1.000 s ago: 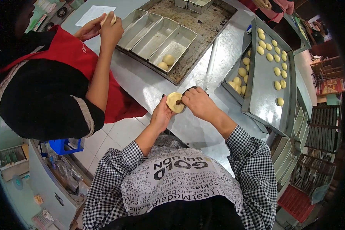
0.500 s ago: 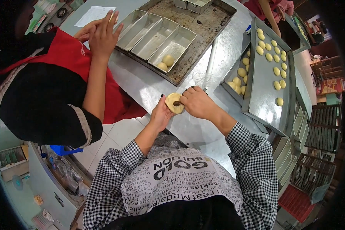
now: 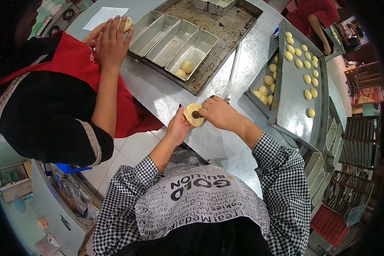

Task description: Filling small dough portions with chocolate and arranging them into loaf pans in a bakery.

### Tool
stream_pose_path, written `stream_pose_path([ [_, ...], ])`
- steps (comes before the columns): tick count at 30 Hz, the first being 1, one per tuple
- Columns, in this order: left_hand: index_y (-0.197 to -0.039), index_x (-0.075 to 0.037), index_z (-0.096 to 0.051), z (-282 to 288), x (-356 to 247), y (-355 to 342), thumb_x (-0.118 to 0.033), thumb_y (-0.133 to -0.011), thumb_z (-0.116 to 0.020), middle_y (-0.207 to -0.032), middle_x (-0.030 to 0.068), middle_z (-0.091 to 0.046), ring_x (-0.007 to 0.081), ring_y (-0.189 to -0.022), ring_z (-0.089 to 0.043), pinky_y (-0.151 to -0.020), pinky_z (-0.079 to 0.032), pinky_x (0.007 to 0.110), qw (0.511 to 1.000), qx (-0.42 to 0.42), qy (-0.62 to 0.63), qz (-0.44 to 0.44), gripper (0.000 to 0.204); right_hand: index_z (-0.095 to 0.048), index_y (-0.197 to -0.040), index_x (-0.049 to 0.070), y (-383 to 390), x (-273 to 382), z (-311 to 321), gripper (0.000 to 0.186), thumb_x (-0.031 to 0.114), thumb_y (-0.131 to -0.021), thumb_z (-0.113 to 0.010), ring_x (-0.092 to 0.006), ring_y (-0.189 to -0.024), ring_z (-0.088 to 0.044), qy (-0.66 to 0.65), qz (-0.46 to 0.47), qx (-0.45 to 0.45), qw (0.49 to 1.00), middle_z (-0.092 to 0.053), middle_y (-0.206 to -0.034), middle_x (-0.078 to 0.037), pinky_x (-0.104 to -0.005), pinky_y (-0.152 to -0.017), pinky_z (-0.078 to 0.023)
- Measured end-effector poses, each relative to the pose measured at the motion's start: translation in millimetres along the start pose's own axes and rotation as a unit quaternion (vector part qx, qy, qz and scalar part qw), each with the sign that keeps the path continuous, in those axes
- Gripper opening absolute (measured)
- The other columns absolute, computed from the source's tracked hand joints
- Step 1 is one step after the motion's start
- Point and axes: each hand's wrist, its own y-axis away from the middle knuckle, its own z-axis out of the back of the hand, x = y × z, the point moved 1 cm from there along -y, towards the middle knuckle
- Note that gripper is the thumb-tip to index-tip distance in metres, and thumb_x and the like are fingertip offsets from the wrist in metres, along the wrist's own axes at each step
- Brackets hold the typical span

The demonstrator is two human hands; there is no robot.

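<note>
Pale yellow dough disc (image 3: pixel 190 112) sits at the middle of my feed, held up in front of the apron (image 3: pixel 200 200) and over the near edge of the metal table (image 3: pixel 226 147). I see the left hand (image 3: pixel 177 128) cradling it from the left, thumb by the upper rim and fingers behind, a close hold around the dough. Dark brown filling (image 3: pixel 196 114) rests on its face, and the right hand (image 3: pixel 221 113) has its curled fingertips right at that spot; from my camera I cannot tell whether they pinch the filling or only press it. Something dark shows just behind the right hand, too hidden for me to name. Beyond, I have a row of loaf tins (image 3: pixel 193 52) on a stained baking sheet (image 3: pixel 232 32), two dough balls (image 3: pixel 186 66) in the rightmost tin. To the right, a grey tray (image 3: pixel 291 104) carries many small dough pieces (image 3: pixel 307 79). At left, a co-worker in a red apron (image 3: pixel 126 104) holds another dough piece (image 3: pixel 128 24).
</note>
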Motion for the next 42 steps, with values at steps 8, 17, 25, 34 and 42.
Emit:
stream_pose_path([
  [8, -0.122, 0.000, -0.046, -1, 1, 0, -0.047, -0.097, -0.026, -0.116, 0.0113, -0.058, 0.0210, -0.102, -0.059, -0.087, -0.048, 0.033, 0.999, -0.022, -0.033, -0.017, 0.057, -0.059, -0.075, 0.010, -1, -1, -7, 0.005, 0.012, -0.072, -0.056, -0.0202, -0.079, -0.057, 0.040, -0.039, -0.004, 0.998, -0.060, -0.076, -0.003, -0.0326, -0.073, -0.040],
  [17, -0.121, 0.001, -0.046, -3, -6, -5, -0.044, -0.098, -0.024, -0.118, 0.0138, -0.057, 0.0239, -0.106, -0.057, -0.090, -0.047, 0.036, 0.997, -0.021, 0.072, -0.001, 0.055, -0.058, -0.083, 0.005, 11, -4, -1, 0.009, 0.008, -0.076, -0.054, -0.0273, -0.083, -0.055, -0.145, -0.119, -0.125, 0.974, -0.059, -0.081, -0.010, -0.0373, -0.076, -0.039],
  [25, -0.123, 0.001, -0.042, -4, 0, -4, -0.043, -0.098, -0.023, -0.121, 0.0141, -0.054, 0.0243, -0.110, -0.054, -0.093, -0.044, 0.038, 0.985, -0.007, 0.172, 0.002, 0.054, -0.057, -0.091, 0.004, 20, -6, -12, 0.013, 0.004, -0.078, -0.054, -0.0296, -0.086, -0.052, -0.196, -0.165, -0.202, 0.945, -0.057, -0.086, -0.012, -0.0381, -0.077, -0.039],
  [34, -0.126, -0.002, -0.042, -19, -6, 21, -0.050, -0.094, -0.033, -0.126, 0.0105, -0.052, 0.0222, -0.111, -0.052, -0.092, -0.045, 0.038, 0.981, 0.044, 0.190, 0.009, 0.058, -0.055, -0.088, 0.001, 15, -40, -30, 0.009, 0.004, -0.080, -0.053, -0.0350, -0.085, -0.052, -0.196, -0.287, -0.362, 0.865, -0.055, -0.085, -0.016, -0.0416, -0.078, -0.040],
  [42, -0.130, 0.000, -0.037, -53, -16, 51, -0.052, -0.095, -0.027, -0.131, 0.0155, -0.046, 0.0272, -0.119, -0.047, -0.100, -0.039, 0.044, 0.982, 0.108, 0.151, -0.020, 0.063, -0.052, -0.109, 0.001, 57, -11, -36, 0.032, 0.008, -0.079, -0.057, -0.0337, -0.106, -0.049, -0.099, -0.271, -0.417, 0.862, -0.054, -0.114, -0.017, -0.0404, -0.091, -0.036],
])
